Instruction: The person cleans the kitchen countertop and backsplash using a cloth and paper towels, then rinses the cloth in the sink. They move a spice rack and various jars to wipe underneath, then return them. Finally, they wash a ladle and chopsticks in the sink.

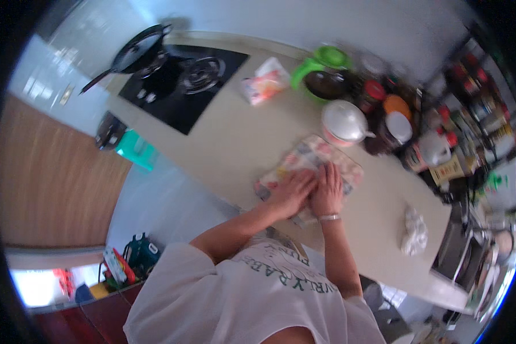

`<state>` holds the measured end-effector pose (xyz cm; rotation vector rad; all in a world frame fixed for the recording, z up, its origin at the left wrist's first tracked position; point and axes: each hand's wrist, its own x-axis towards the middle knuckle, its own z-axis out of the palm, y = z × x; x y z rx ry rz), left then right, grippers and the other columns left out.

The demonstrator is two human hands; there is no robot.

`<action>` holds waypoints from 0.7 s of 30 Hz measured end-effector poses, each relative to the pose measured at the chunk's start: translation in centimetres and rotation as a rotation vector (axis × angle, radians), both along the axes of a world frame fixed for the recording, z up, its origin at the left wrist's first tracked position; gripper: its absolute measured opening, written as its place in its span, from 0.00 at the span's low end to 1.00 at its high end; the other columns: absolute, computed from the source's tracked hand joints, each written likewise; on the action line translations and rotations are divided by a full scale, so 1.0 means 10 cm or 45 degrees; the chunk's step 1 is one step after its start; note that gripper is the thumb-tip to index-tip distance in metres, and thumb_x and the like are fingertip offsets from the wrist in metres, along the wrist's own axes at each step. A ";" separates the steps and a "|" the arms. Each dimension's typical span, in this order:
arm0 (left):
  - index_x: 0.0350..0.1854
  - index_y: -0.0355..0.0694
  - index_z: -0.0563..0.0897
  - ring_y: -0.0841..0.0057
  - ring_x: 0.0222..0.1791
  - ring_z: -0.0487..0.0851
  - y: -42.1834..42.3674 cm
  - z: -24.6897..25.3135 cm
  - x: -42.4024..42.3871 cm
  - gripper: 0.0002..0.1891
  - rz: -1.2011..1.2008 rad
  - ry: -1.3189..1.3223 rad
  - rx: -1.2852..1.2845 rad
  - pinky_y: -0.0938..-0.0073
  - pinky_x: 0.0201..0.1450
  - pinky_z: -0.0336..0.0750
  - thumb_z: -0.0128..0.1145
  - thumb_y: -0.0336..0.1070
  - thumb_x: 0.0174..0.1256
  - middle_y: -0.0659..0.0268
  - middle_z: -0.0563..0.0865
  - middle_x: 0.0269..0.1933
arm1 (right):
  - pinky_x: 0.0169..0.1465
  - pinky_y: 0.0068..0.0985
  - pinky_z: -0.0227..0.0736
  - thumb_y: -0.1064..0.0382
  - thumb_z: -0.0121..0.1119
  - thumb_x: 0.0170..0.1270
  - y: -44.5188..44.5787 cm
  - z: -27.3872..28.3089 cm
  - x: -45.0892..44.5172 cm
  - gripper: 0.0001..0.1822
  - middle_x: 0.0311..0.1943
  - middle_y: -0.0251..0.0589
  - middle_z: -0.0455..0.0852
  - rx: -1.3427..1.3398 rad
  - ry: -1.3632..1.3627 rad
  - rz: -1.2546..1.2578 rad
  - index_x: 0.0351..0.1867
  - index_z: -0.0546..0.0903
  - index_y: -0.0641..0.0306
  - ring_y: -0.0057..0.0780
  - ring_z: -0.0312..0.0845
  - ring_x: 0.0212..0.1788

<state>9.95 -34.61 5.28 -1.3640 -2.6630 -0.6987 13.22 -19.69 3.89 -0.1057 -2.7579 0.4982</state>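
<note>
A folded cloth (pixel 299 161) with a pink, grey and cream pattern lies flat on the pale countertop (pixel 223 146) in front of me. My left hand (pixel 294 193) rests palm down on its near middle, the fingers stretched towards the right. Close against it, my right hand (pixel 328 191) presses on the same cloth with its fingers pointing away from me. Neither hand visibly grips the fabric. Both palms and the cloth beneath them are hidden, and motion blurs the fingers. A bracelet circles my right wrist.
Beyond the cloth stands a lidded pot (pixel 346 122), beside jars (pixel 397 129) and a green-rimmed container (pixel 327 77). A tissue pack (pixel 266 81) lies near the black cooktop (pixel 185 81), which carries a wok (pixel 139 49). To the right are a crumpled white bag (pixel 414 232) and a sink (pixel 453 249).
</note>
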 end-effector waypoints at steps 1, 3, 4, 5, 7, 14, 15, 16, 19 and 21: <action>0.65 0.39 0.68 0.57 0.69 0.63 -0.16 0.00 0.03 0.30 0.011 0.026 -0.041 0.55 0.70 0.55 0.58 0.39 0.58 0.53 0.67 0.67 | 0.69 0.46 0.51 0.58 0.52 0.60 -0.07 0.08 0.02 0.26 0.65 0.54 0.65 0.031 -0.014 0.057 0.60 0.71 0.64 0.51 0.56 0.70; 0.67 0.38 0.66 0.59 0.71 0.60 -0.39 0.05 0.13 0.33 -0.008 0.054 -0.102 0.55 0.72 0.51 0.58 0.42 0.58 0.54 0.65 0.69 | 0.70 0.47 0.49 0.56 0.52 0.61 -0.22 0.10 0.07 0.27 0.66 0.57 0.63 0.076 -0.052 0.093 0.61 0.71 0.64 0.53 0.55 0.70; 0.67 0.38 0.65 0.60 0.72 0.59 -0.51 0.03 0.16 0.33 0.037 -0.011 -0.107 0.55 0.72 0.50 0.57 0.43 0.59 0.55 0.64 0.70 | 0.71 0.47 0.48 0.55 0.52 0.61 -0.32 0.12 0.09 0.27 0.67 0.57 0.62 0.076 -0.094 0.147 0.61 0.70 0.65 0.52 0.54 0.70; 0.68 0.38 0.64 0.61 0.72 0.58 -0.67 0.01 0.17 0.34 0.082 -0.077 -0.110 0.55 0.72 0.49 0.56 0.44 0.59 0.55 0.63 0.71 | 0.71 0.46 0.47 0.54 0.52 0.62 -0.49 0.16 0.10 0.28 0.67 0.57 0.62 0.076 -0.136 0.200 0.62 0.70 0.65 0.52 0.53 0.71; 0.69 0.37 0.63 0.62 0.73 0.57 -0.97 0.00 0.13 0.34 0.156 -0.161 -0.137 0.55 0.73 0.48 0.54 0.45 0.60 0.57 0.62 0.71 | 0.72 0.46 0.46 0.52 0.52 0.62 -0.82 0.20 0.01 0.30 0.68 0.57 0.60 0.073 -0.215 0.290 0.62 0.68 0.67 0.51 0.51 0.72; 0.68 0.35 0.63 0.63 0.73 0.57 -2.10 -0.06 -0.58 0.32 0.372 -0.126 -0.292 0.55 0.74 0.45 0.49 0.45 0.64 0.57 0.64 0.71 | 0.73 0.42 0.45 0.58 0.47 0.63 -2.06 0.17 -0.91 0.30 0.68 0.56 0.59 -0.028 -0.288 0.496 0.65 0.64 0.72 0.49 0.49 0.73; 0.68 0.34 0.63 0.63 0.73 0.58 -2.22 -0.05 -0.78 0.31 0.373 -0.070 -0.291 0.55 0.74 0.45 0.48 0.45 0.64 0.57 0.64 0.71 | 0.73 0.41 0.45 0.60 0.46 0.64 -2.19 0.13 -1.11 0.29 0.68 0.56 0.59 -0.027 -0.253 0.479 0.65 0.64 0.72 0.49 0.49 0.73; 0.66 0.35 0.66 0.63 0.72 0.59 -2.33 -0.04 -1.00 0.29 0.374 -0.028 -0.264 0.56 0.74 0.46 0.49 0.44 0.64 0.57 0.66 0.69 | 0.73 0.41 0.47 0.63 0.43 0.64 -2.32 0.10 -1.31 0.27 0.68 0.54 0.59 -0.053 -0.168 0.460 0.64 0.65 0.73 0.48 0.50 0.73; 0.59 0.35 0.74 0.64 0.70 0.62 -2.54 -0.04 -1.75 0.25 0.290 0.132 -0.184 0.57 0.73 0.50 0.50 0.42 0.61 0.57 0.72 0.64 | 0.67 0.41 0.58 0.66 0.47 0.60 -2.62 -0.06 -1.95 0.21 0.60 0.50 0.71 -0.113 0.101 0.319 0.56 0.73 0.69 0.48 0.63 0.64; 0.53 0.35 0.78 0.65 0.68 0.65 -2.70 -0.07 -2.19 0.22 0.150 0.285 -0.139 0.58 0.71 0.54 0.52 0.40 0.58 0.59 0.77 0.60 | 0.63 0.40 0.62 0.68 0.51 0.58 -2.76 -0.04 -2.29 0.16 0.52 0.49 0.76 -0.234 0.061 0.190 0.48 0.77 0.66 0.46 0.68 0.57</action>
